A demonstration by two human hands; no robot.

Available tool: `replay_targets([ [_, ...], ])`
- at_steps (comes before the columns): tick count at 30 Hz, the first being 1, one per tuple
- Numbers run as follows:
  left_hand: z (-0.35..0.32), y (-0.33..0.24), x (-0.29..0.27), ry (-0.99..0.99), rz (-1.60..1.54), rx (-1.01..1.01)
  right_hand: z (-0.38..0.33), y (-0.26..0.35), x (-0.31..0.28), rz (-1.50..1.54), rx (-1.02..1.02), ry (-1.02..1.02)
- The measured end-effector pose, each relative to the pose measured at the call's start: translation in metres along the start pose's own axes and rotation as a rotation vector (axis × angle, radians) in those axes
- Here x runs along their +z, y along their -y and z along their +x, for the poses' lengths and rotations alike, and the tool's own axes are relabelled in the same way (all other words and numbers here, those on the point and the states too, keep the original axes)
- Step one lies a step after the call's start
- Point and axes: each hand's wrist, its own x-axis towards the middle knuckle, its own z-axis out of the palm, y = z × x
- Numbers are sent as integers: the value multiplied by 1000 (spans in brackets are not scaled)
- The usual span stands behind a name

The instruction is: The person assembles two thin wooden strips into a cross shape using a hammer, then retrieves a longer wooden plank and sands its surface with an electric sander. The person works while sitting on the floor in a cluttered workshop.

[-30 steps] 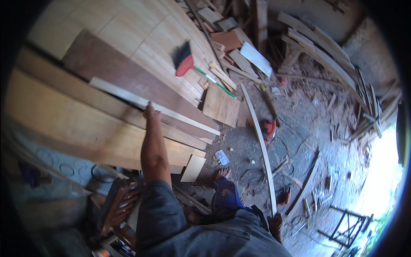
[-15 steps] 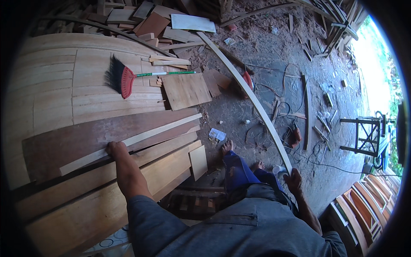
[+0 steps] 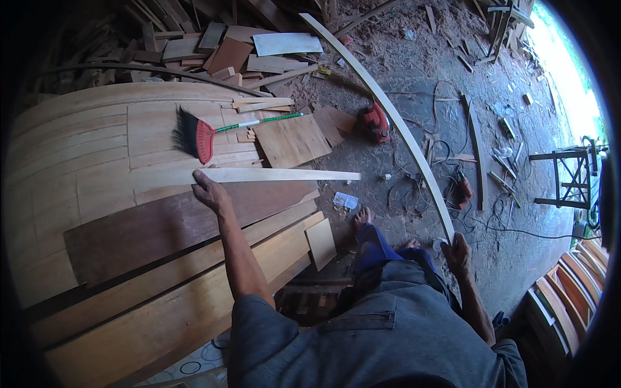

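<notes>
My left hand (image 3: 211,193) is closed on a pale wooden strip (image 3: 278,174), raised over the boards and reaching right past the end of the stack. Beneath it lies a dark brown board (image 3: 149,223), with lighter planks (image 3: 194,271) nearer to me. On my right side, my right hand (image 3: 457,253) grips the near end of a long pale wooden strip (image 3: 394,119). That strip slants up and away to the far left above the floor, bent by the lens. The fingertips of both hands are partly hidden.
A broom (image 3: 204,142) with a red head lies on the wooden panel surface (image 3: 97,142). Beyond are a plywood piece (image 3: 294,139), a scrap-wood pile (image 3: 226,55) and a red power tool (image 3: 376,123). Cables and another orange tool (image 3: 464,191) lie on the floor. A metal stand (image 3: 566,178) is at right.
My left hand has lifted its strip off the brown board and moved it away from me and to the right. My right hand still holds the long strip, now slightly farther from me.
</notes>
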Motion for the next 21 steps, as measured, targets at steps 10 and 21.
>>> replay_targets([
  [10,-115,-130,179,351,-619,-217,21,3,-30,-76,-190,-220],
  [21,-393,-187,300,919,-686,-776,-81,-87,-84,62,65,7],
])
